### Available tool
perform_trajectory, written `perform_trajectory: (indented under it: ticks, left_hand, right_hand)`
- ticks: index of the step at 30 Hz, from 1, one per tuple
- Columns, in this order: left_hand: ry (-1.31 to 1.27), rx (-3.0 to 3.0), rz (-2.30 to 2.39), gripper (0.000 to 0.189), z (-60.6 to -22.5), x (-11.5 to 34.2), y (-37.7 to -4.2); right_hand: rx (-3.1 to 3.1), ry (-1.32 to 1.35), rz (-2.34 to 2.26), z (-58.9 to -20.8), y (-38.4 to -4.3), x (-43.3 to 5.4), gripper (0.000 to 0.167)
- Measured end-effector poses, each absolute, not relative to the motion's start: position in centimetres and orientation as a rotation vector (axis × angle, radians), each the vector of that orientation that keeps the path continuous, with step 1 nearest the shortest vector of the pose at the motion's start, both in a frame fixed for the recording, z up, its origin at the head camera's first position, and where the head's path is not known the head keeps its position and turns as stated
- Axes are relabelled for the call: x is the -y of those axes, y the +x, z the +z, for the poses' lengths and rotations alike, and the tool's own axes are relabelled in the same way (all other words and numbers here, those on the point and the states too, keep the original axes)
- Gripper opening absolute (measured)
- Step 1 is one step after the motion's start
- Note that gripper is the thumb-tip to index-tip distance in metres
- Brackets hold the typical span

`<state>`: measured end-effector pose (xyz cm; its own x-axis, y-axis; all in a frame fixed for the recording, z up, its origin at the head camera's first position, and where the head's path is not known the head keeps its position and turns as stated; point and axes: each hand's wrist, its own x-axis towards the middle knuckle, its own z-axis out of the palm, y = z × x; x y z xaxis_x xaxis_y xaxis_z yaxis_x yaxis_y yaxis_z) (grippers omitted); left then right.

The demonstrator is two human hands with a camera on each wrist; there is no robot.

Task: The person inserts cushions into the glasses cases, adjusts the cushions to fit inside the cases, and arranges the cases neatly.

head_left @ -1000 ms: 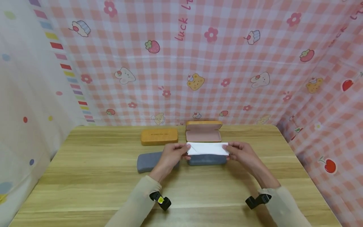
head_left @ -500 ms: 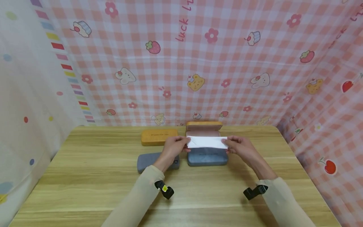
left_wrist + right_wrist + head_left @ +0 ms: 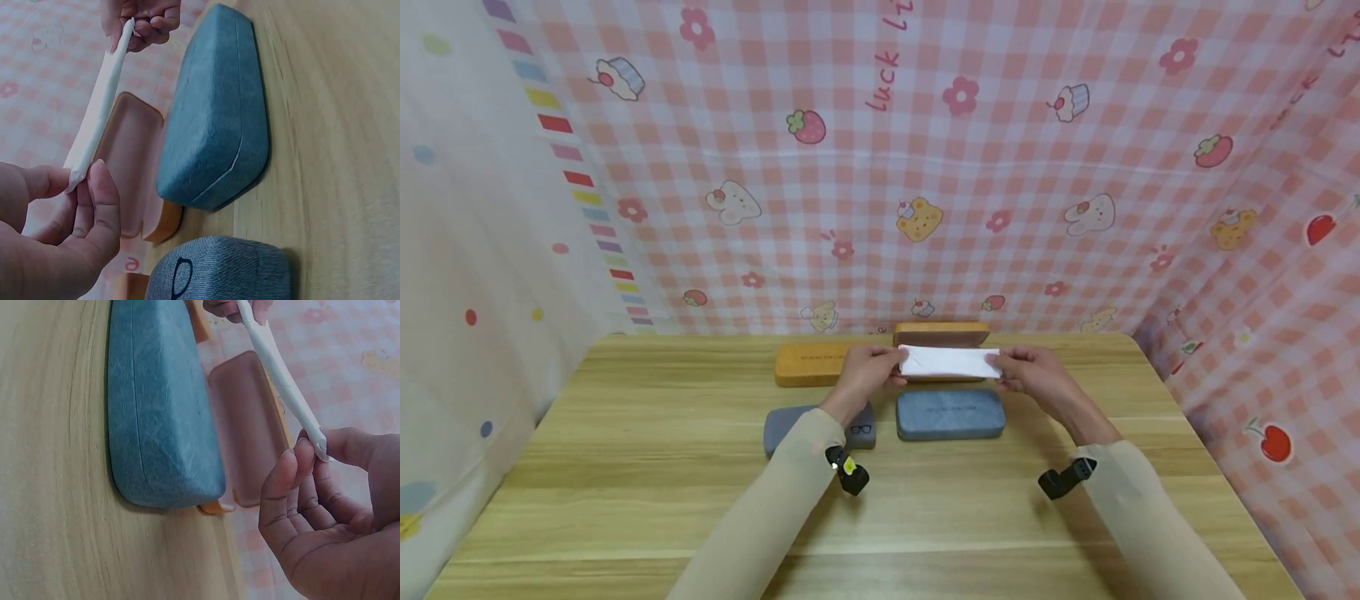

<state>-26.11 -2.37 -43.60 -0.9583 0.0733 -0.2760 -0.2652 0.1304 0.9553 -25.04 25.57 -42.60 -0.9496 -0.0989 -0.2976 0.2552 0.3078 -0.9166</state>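
Note:
A folded white cloth [image 3: 950, 362] is stretched level between both hands. My left hand [image 3: 865, 379] pinches its left end between thumb and fingers, and my right hand [image 3: 1037, 379] pinches the right end the same way. Just behind the cloth stands an open orange glasses case [image 3: 942, 332] with a pink lining [image 3: 128, 162]; the cloth covers most of its lower half in the head view. In front of the cloth lies a closed blue glasses case [image 3: 951, 415], nearer to me than the hands.
A closed orange glasses case [image 3: 808, 365] sits at the back left, partly behind my left hand. A grey glasses case with a spectacles print [image 3: 861, 431] lies under my left forearm. A checked curtain [image 3: 880, 167] hangs behind the wooden table [image 3: 625, 467].
Both hands have moved away from me with the cloth, from over the blue case to over the open orange case. The blue case's top has come into view.

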Motion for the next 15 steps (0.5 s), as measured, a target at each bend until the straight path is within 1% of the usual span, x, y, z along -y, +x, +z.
perform_trajectory:
  ticks: [6, 15]
  left_hand:
    - [-0.219, -2.218, 1.858, 0.027, -43.9, 2.1, -27.4]
    - [-0.222, -2.353, 1.794, 0.018, -44.5, 1.5, -28.7]
  right_hand:
    - [-2.309, 0.195, -1.633, -43.1, -26.6, -25.4, 0.041]
    - [-2.361, 0.185, -1.628, -44.2, -28.3, -25.4, 0.030]
